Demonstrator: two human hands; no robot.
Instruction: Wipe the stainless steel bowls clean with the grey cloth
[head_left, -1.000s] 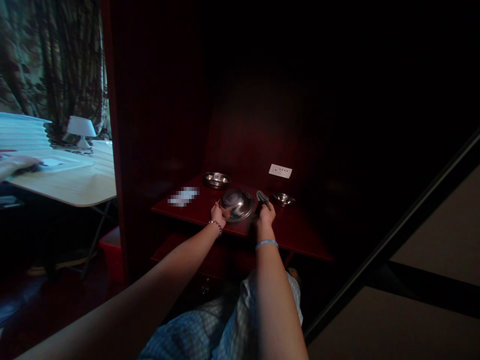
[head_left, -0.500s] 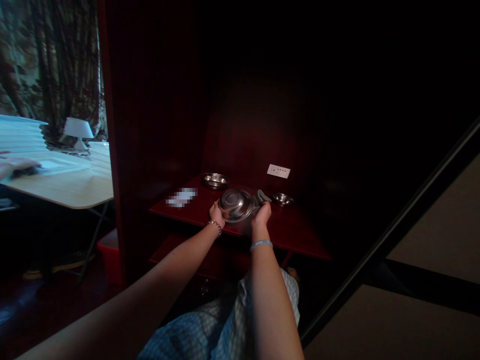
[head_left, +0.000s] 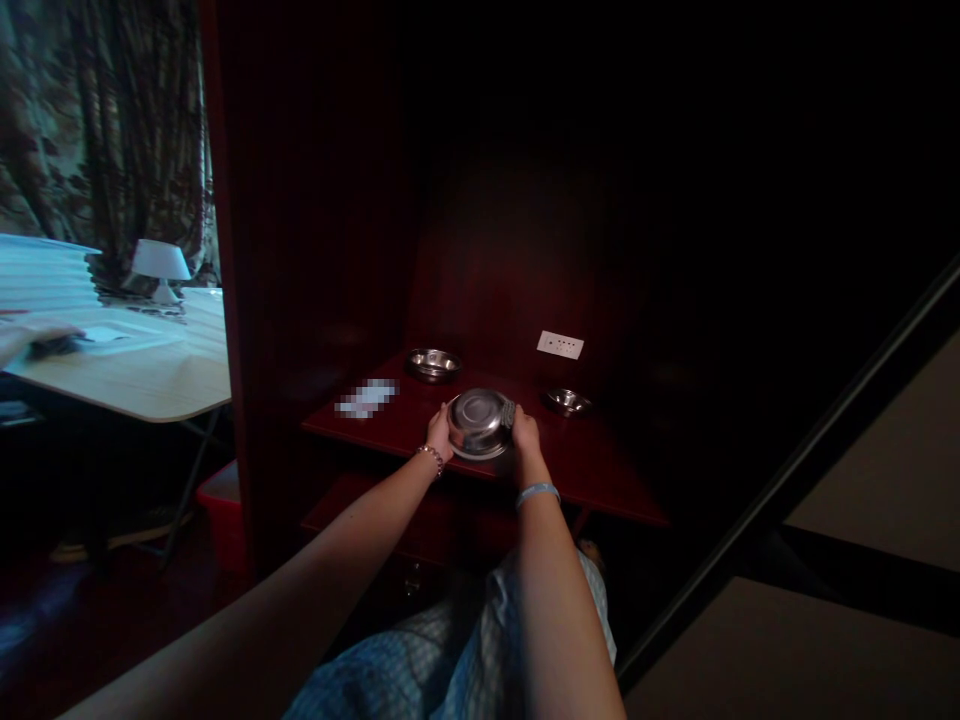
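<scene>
A shiny metal bowl (head_left: 478,420) is held bottom-up over the front part of the dark red desk (head_left: 405,425). My left hand (head_left: 439,433) grips its left rim, fingers partly hidden behind it. On the other side, my right hand (head_left: 525,432) is closed on a grey cloth (head_left: 508,414) pressed against the bowl's right side. Behind to the left stands a second metal bowl (head_left: 433,365), right side up. A smaller metal bowl (head_left: 568,402) sits to the right of my right hand.
A blurred-out flat item (head_left: 367,398) lies at the desk's left. A white wall socket (head_left: 560,345) is behind. Beyond the partition, a light wooden table (head_left: 150,385) bears a white lamp (head_left: 161,265) and another person's hand (head_left: 34,335). A red bin (head_left: 225,515) stands below.
The held bowl has tipped so its base faces me more. My right hand and the cloth have come down and closer against the bowl's side. The view has shifted slightly.
</scene>
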